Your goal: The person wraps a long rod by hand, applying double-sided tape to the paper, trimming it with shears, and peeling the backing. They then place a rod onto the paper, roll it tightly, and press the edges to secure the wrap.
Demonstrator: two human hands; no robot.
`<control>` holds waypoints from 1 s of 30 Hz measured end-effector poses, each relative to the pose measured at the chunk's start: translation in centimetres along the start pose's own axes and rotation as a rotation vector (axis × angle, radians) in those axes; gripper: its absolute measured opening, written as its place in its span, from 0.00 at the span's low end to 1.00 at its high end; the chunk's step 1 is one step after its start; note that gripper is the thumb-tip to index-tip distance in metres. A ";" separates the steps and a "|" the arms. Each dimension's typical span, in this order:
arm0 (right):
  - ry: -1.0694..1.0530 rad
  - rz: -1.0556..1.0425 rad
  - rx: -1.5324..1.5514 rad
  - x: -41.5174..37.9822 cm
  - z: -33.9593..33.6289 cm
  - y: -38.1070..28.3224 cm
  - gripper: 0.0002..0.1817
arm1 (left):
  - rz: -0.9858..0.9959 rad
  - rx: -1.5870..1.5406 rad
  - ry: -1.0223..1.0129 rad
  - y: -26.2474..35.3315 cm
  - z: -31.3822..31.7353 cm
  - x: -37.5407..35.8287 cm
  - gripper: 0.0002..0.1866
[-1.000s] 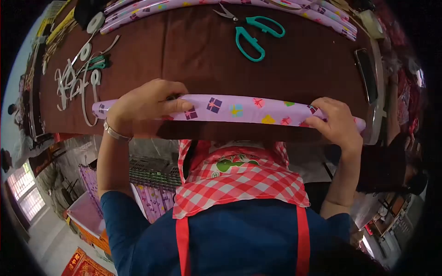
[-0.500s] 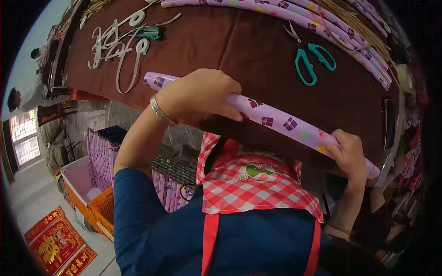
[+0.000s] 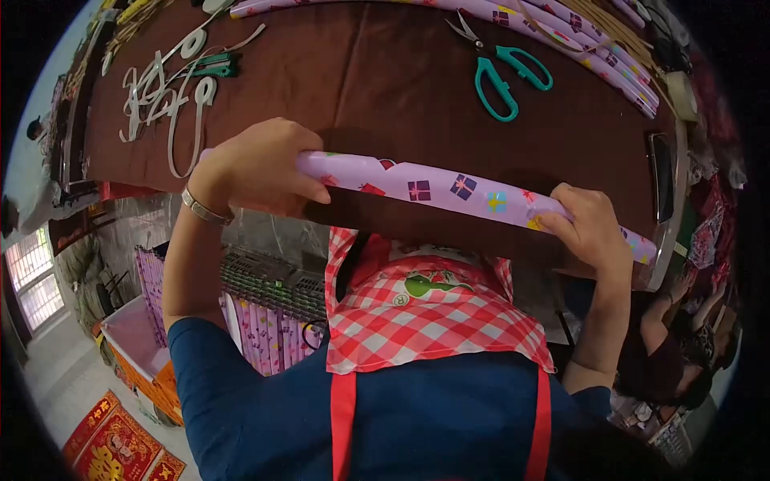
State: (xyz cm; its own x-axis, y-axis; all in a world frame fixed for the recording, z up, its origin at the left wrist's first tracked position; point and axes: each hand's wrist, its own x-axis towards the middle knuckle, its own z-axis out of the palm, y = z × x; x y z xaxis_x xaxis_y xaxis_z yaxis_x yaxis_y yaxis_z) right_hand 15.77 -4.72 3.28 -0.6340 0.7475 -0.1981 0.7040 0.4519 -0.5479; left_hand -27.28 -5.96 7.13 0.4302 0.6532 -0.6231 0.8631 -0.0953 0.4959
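A roll of lilac wrapping paper (image 3: 433,183), printed with gift boxes, lies across the front of the brown-covered table. My left hand (image 3: 269,164) is wrapped over it towards its left end, which mostly hides behind the hand. Near the other end my right hand (image 3: 589,224) grips the roll, thumb on the near side, with a short tip sticking out past it. Beyond the roll, scissors (image 3: 497,76) with teal handles rest on the cloth, blades slightly apart.
More lilac rolls (image 3: 561,50) lie along the table's far edge. Pale tape strips (image 3: 148,100) and a green cutter (image 3: 215,66) sit at the back left. A dark phone (image 3: 661,176) is by the right edge. Below left stands an orange crate (image 3: 164,393); another person's arm (image 3: 659,317) shows at right.
Both hands have kept hold of the roll, and it now lies more level. My left hand has shifted left along it. The view has turned slightly, so the table things appear further left.
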 end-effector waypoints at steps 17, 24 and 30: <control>-0.050 0.070 0.016 -1.4 -0.9 1.7 0.27 | -0.101 0.328 0.284 -3.1 0.9 -2.1 0.23; -0.064 0.126 0.084 -2.2 -1.8 2.4 0.25 | -0.030 -0.046 0.278 -5.2 -0.1 -4.2 0.25; 0.003 0.099 0.043 -2.5 -1.6 3.2 0.23 | -0.059 -0.195 0.144 -4.2 -0.3 -3.9 0.27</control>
State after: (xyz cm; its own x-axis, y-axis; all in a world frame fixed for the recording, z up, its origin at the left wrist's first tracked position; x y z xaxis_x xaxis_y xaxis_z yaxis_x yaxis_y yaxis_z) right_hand 20.07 -4.33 3.34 -0.5611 0.7887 -0.2510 0.7486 0.3542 -0.5604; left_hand -32.69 -7.90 7.65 0.3265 0.7548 -0.5689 0.8120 0.0840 0.5775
